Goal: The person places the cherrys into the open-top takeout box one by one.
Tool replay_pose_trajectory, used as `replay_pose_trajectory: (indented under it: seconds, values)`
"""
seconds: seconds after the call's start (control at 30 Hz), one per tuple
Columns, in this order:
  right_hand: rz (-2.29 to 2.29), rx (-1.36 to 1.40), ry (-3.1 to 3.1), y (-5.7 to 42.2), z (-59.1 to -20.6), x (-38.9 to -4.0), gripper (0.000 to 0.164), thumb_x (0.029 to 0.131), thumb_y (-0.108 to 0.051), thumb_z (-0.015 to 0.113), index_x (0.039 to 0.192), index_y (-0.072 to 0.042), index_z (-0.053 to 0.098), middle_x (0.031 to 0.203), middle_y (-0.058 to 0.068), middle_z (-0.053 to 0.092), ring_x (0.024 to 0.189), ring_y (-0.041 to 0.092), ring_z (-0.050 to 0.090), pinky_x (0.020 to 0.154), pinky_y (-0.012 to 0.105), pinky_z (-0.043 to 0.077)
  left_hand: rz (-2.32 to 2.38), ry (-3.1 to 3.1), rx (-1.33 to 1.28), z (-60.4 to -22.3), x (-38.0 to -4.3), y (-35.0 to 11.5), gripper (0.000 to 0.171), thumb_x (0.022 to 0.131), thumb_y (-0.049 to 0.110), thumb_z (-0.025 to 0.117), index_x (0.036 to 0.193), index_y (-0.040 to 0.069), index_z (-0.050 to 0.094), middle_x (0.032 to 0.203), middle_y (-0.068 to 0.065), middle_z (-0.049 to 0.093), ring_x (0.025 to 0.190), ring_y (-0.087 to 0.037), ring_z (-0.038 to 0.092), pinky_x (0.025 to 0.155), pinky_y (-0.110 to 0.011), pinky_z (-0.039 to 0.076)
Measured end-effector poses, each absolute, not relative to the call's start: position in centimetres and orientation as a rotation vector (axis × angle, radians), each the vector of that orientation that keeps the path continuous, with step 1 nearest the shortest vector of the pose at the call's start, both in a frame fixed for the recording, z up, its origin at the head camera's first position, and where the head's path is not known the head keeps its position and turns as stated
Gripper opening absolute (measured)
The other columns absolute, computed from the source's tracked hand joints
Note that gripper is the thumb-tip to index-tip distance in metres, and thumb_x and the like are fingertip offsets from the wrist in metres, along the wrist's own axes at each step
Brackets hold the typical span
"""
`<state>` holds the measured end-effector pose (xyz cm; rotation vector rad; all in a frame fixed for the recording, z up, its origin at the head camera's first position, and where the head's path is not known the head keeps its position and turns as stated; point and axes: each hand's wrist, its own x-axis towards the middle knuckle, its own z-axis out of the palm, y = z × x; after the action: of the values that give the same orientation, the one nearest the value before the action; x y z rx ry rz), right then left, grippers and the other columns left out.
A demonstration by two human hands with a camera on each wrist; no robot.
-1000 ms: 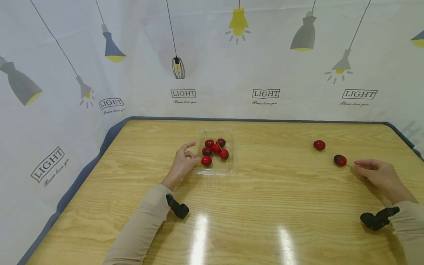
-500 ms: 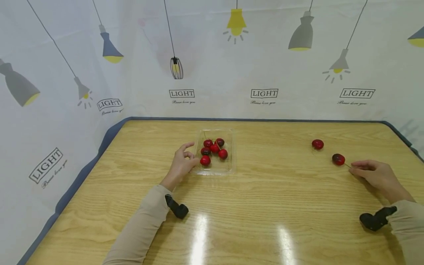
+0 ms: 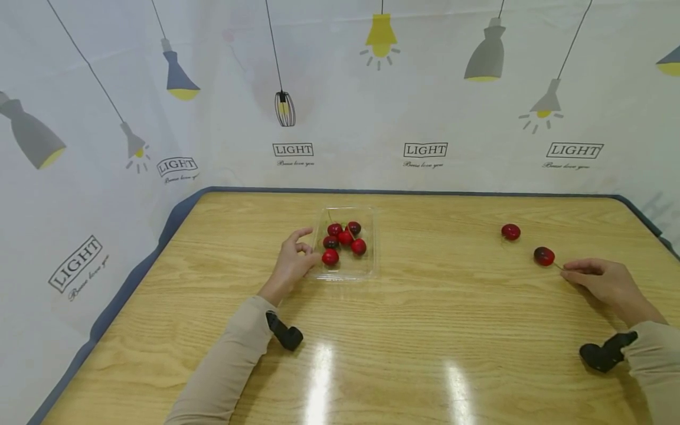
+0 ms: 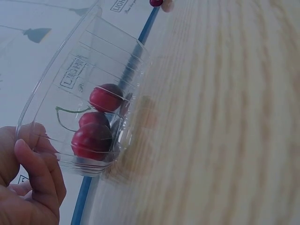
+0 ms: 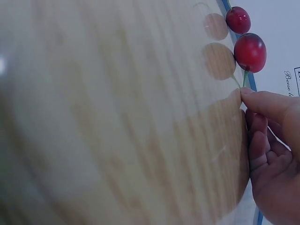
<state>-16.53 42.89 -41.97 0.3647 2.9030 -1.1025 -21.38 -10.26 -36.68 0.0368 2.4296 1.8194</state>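
My left hand (image 3: pixel 291 260) pinches the left rim of a clear plastic container (image 3: pixel 366 268). Several red and dark-red cherries lie inside it, some with green stems. In the left wrist view the thumb (image 4: pixel 29 157) presses the container's near edge, with a finger behind the plastic. On the table's right side, my right hand (image 3: pixel 605 280) pinches the thin stem of a dark-red cherry (image 3: pixel 544 256) between thumb and fingers. That cherry (image 5: pixel 250 52) appears to rest on the table in the right wrist view.
Beyond the held one, another cherry (image 3: pixel 510 232) lies on the wooden table (image 3: pixel 425 319). A white cloth printed with lamps (image 3: pixel 345 106) hangs behind the table's blue-edged back. Black wrist cameras (image 3: pixel 287 333) are strapped to both sleeves.
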Motion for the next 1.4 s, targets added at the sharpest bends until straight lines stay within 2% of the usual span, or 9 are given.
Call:
replay_pose_trajectory:
  seconds: [0.17, 0.4, 0.73, 0.97, 1.17, 1.4]
  values:
    - [-1.095, 0.352, 2.908, 42.8, -41.9, -16.5, 0.056, 0.083, -0.044, 0.054, 0.11, 0.006, 0.055, 0.087, -0.002, 0.058, 0.065, -0.003, 0.046, 0.055, 0.022, 0.043, 1.802, 2.446, 0.033, -35.3, -20.4, -9.8, 0.061, 0.074, -0.008, 0.052, 0.132, -0.001, 0.034, 0.065, -0.003, 0.04, 0.039, -0.004, 0.032, 0.038, -0.018, 0.029]
    - [-1.061, 0.357, 2.93, 42.8, -42.0, -16.5, 0.059, 0.082, -0.047, 0.053, 0.109, 0.006, 0.055, 0.094, 0.011, 0.058, 0.067, -0.002, 0.045, 0.056, 0.023, 0.042, 1.814, 2.441, 0.045, -35.3, -20.3, -9.8, 0.06, 0.076, -0.008, 0.052, 0.132, -0.001, 0.033, 0.064, -0.003, 0.04, 0.039, -0.005, 0.031, 0.038, -0.017, 0.029]
    - [-1.012, 0.34, 2.945, 42.9, -41.8, -16.6, 0.06, 0.082, -0.048, 0.053, 0.107, 0.007, 0.056, 0.092, 0.014, 0.059, 0.068, 0.005, 0.047, 0.057, 0.026, 0.042, 1.821, 2.437, 0.07, -35.7, -20.5, -10.1, 0.059, 0.077, -0.006, 0.053, 0.133, 0.0, 0.034, 0.063, -0.003, 0.04, 0.039, -0.005, 0.031, 0.038, -0.019, 0.029]
    - [-1.054, 0.359, 2.926, 42.9, -41.9, -16.6, 0.058, 0.082, -0.046, 0.053, 0.106, 0.007, 0.055, 0.083, 0.003, 0.059, 0.064, 0.004, 0.048, 0.053, 0.025, 0.043, 1.82, 2.442, 0.07, -35.6, -20.4, -10.0, 0.059, 0.077, -0.007, 0.053, 0.132, 0.0, 0.034, 0.063, -0.003, 0.04, 0.039, -0.005, 0.031, 0.038, -0.019, 0.029]
    - [-1.035, 0.371, 2.94, 42.8, -42.0, -16.6, 0.057, 0.082, -0.046, 0.052, 0.106, 0.005, 0.055, 0.089, 0.009, 0.058, 0.066, 0.004, 0.046, 0.054, 0.024, 0.042, 1.822, 2.441, 0.07, -35.6, -20.5, -10.0, 0.06, 0.076, -0.007, 0.053, 0.132, -0.001, 0.034, 0.064, -0.003, 0.04, 0.039, -0.005, 0.031, 0.038, -0.019, 0.029]
    - [-1.084, 0.369, 2.919, 43.2, -42.3, -16.7, 0.061, 0.08, -0.052, 0.051, 0.107, 0.003, 0.054, 0.085, 0.003, 0.057, 0.065, 0.007, 0.049, 0.054, 0.026, 0.044, 1.814, 2.445, 0.058, -35.4, -20.4, -9.9, 0.06, 0.076, -0.008, 0.052, 0.132, -0.001, 0.034, 0.064, -0.004, 0.04, 0.039, -0.005, 0.032, 0.038, -0.018, 0.029]
